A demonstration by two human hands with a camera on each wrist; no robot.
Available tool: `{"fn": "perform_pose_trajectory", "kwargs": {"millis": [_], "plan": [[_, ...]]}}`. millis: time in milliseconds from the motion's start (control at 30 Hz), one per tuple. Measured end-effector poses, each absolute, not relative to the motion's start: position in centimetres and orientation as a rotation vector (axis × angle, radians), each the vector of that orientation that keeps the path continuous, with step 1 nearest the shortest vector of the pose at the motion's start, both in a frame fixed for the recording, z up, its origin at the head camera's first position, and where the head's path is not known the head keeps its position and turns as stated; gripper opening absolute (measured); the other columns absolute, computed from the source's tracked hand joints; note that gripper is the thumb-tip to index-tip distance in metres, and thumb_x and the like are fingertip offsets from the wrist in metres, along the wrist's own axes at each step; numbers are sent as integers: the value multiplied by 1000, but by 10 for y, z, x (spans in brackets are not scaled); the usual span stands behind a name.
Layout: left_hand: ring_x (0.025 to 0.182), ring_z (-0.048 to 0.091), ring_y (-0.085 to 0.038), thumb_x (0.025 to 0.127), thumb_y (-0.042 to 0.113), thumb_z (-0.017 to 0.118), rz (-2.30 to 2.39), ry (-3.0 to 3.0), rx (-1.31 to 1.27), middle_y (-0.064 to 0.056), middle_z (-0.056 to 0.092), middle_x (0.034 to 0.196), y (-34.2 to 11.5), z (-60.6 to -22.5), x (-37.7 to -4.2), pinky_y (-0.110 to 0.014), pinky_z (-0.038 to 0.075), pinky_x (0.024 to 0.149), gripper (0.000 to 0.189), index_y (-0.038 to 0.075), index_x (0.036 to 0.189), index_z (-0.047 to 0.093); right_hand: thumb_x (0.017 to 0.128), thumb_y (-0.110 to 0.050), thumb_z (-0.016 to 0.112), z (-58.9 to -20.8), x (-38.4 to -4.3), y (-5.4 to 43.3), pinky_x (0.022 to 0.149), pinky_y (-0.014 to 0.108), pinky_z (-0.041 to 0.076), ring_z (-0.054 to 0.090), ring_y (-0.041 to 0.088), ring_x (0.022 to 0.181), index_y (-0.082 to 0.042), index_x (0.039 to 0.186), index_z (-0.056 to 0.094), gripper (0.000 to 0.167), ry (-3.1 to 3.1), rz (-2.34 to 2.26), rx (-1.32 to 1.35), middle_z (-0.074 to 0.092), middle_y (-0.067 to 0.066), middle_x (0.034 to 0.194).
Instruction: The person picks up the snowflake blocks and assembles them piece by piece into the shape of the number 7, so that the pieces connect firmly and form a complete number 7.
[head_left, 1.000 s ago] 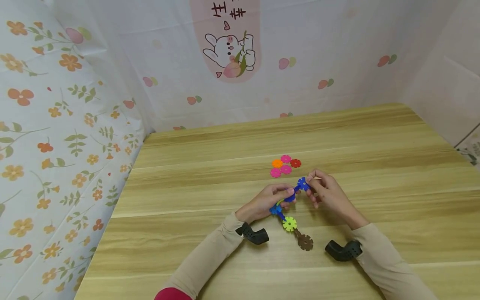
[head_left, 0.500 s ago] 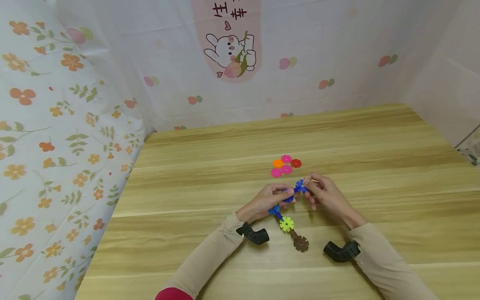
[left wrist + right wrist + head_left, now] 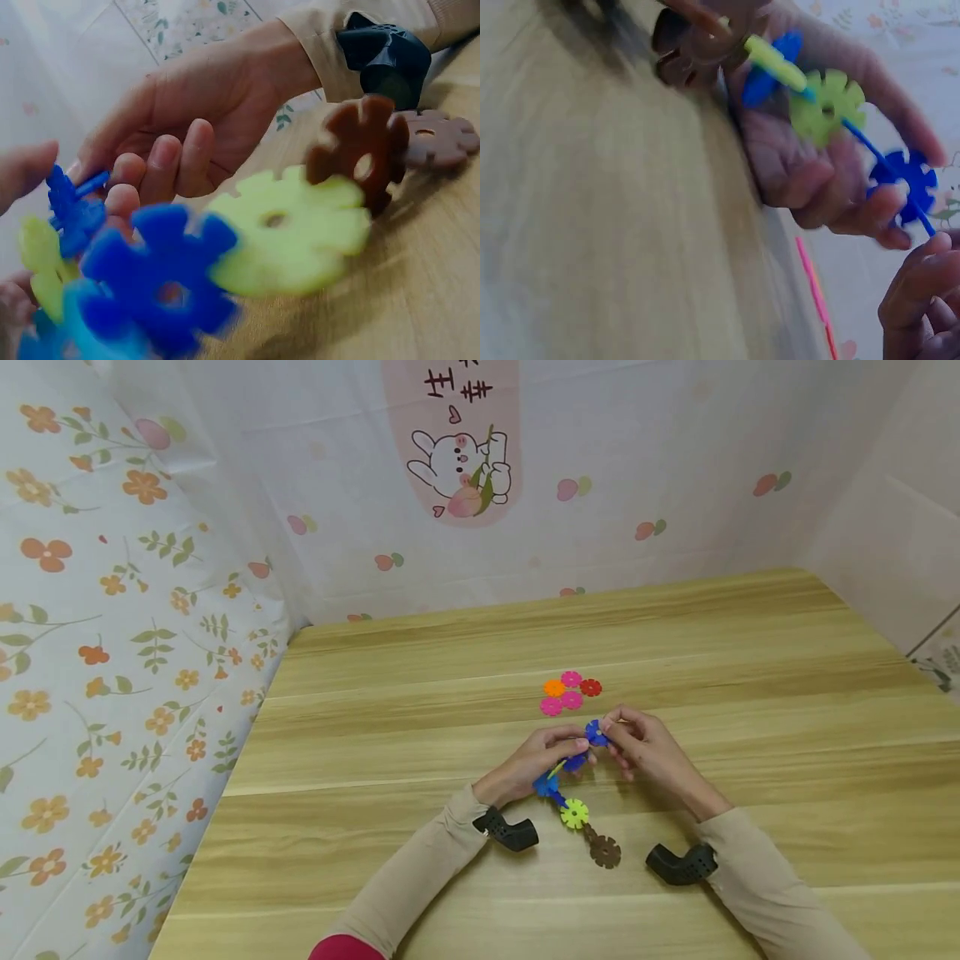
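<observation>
A chain of notched, flower-shaped plastic discs hangs between and below the two hands. My left hand [image 3: 531, 762] pinches a dark blue disc [image 3: 904, 184] near its upper end. Between right thumb and fingers my right hand [image 3: 651, 750] holds the end blue disc [image 3: 596, 732], which stands close against the left fingertips. In the left wrist view this disc appears nearly edge-on. Below the left hand the chain runs through a light blue disc [image 3: 546, 785] and a yellow-green disc [image 3: 575, 814] to a brown disc [image 3: 605, 852] at its lower end.
Beyond the hands, loose discs lie grouped on the wooden table [image 3: 405, 702]: several pink discs [image 3: 551, 706], an orange disc [image 3: 554, 688] and a red disc [image 3: 591, 687]. Patterned cloth [image 3: 330, 485] hangs behind the table and along its left side. Black mounts [image 3: 681, 865] sit on both wrists.
My right hand has shifted slightly left, bringing the end blue disc closer to the left fingertips. The chain's lower end has swung a little left and toward the body. The loose discs lie unmoved.
</observation>
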State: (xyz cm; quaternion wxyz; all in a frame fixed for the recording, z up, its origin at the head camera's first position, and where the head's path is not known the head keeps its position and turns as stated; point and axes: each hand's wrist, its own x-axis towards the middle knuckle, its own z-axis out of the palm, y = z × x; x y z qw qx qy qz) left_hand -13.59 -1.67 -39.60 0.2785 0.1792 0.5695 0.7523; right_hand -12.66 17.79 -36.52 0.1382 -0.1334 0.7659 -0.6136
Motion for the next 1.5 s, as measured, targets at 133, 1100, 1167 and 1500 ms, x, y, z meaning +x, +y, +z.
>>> {"fn": "perform_pose_trajectory", "kwargs": {"millis": [133, 1100, 1167, 1500], "plan": [[73, 58, -9, 98, 12, 46, 2021, 1595, 489, -1, 62, 85, -18, -396, -136, -21, 49, 68, 31, -13, 117, 51, 98, -24, 48, -364, -126, 171, 38, 26, 40, 43, 13, 45, 3, 95, 54, 28, 2279, -1705, -396, 49, 15, 69], [69, 59, -10, 97, 10, 48, 2149, 1500, 276, -4, 61, 83, -16, -397, -136, -21, 51, 64, 14, 0, 101, 57, 88, -14, 61, -373, -222, 177, 58, 30, 37, 46, 19, 62, 5, 99, 54, 23, 2878, -971, -458, 53, 8, 74], [68, 59, -10, 97, 10, 48, 2151, 1493, 276, -4, 61, 82, -16, -397, -135, -21, 51, 63, 13, 1, 100, 57, 89, -15, 61, -374, -220, 180, 57, 29, 36, 44, 19, 63, 4, 96, 51, 23, 2842, -1016, -420, 50, 8, 74], [70, 61, -10, 97, 11, 49, 2140, 1536, 304, -4, 63, 78, -16, -399, -135, -21, 50, 65, 29, -14, 110, 55, 95, -19, 53, -371, -198, 201, 52, 25, 40, 45, 14, 61, 3, 92, 51, 22, 2620, -1260, -436, 53, 8, 75]]}}
